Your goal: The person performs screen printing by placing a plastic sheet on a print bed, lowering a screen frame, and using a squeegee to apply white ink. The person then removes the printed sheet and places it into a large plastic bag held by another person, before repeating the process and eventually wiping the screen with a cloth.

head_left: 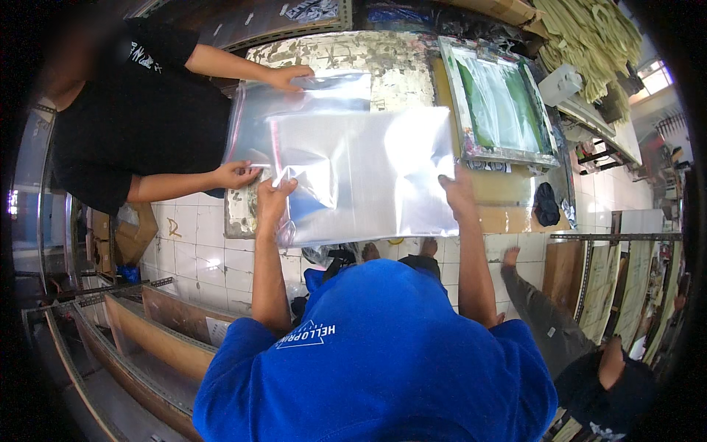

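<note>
A large clear plastic bag (361, 162), shiny and flat, is stretched out in front of my body above the table's near side. My left hand (276, 195) is closed on its left edge, thumb on top. At the opposite edge my right hand (458, 191) grips it the same way. Beneath and behind it lies a stack of similar clear plastic bags (254, 107). A co-worker in a black shirt stands at the left. One of that person's hands (291, 76) rests on the stack's far edge; the other (237, 174) is near my left hand, touching the plastic's edge.
A printing screen frame (451, 96) with green on its mesh lies on the right of the worn table (401, 55). A dark cloth (546, 205) lies at the table's right corner. Wooden shelves (158, 324) stand lower left. Another person's leg (541, 302) shows lower right.
</note>
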{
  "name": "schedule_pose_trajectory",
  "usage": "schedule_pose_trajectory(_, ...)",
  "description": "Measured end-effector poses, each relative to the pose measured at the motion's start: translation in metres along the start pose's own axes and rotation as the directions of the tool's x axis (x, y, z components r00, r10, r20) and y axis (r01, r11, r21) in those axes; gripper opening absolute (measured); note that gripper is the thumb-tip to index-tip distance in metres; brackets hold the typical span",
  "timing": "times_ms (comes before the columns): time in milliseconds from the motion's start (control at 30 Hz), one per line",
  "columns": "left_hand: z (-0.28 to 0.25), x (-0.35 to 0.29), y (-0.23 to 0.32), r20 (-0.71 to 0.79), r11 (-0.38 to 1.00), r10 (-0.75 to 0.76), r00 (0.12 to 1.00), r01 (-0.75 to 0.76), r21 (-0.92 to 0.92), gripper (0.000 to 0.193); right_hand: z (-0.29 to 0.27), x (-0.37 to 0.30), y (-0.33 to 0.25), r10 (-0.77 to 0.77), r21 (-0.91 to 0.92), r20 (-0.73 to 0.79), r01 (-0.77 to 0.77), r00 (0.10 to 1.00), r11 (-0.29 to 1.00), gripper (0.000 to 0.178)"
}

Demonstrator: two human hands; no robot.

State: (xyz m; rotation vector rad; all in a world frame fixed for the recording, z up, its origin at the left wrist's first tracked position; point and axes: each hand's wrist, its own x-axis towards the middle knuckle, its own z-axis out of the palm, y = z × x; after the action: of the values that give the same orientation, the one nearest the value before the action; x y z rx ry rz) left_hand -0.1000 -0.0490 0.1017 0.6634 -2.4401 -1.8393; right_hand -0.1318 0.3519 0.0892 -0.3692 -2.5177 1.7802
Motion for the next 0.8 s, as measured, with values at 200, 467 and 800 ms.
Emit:
schedule_pose_trajectory(200, 0.019, 0.046, -0.109, -0.053, 0.981, -0.026, 0.998, 0.036, 0.192, 0.025, 0.013, 0.017, 0.073, 0.120, -0.221, 0.130, -0.089, 0.984, 0.971, 0.041)
schedule_pose_trajectory(467, 0.028, 0.005, -0.047, -0.123, 0.979, 0.157, 0.980, -0.138, 0.151, 0.024, 0.010, 0.007, 0.051, -0.012, -0.157, 0.122, 0.032, 0.992, 0.987, 0.034)
schedule_pose_trajectory(800, 0.057, -0.027, 0.024, -0.458, 0.855, 0.428, 0.779, -0.513, -0.075, 0.025, 0.038, -0.035, -0.008, -0.365, 0.081, -0.305, 0.406, 0.880, 0.910, 0.040)
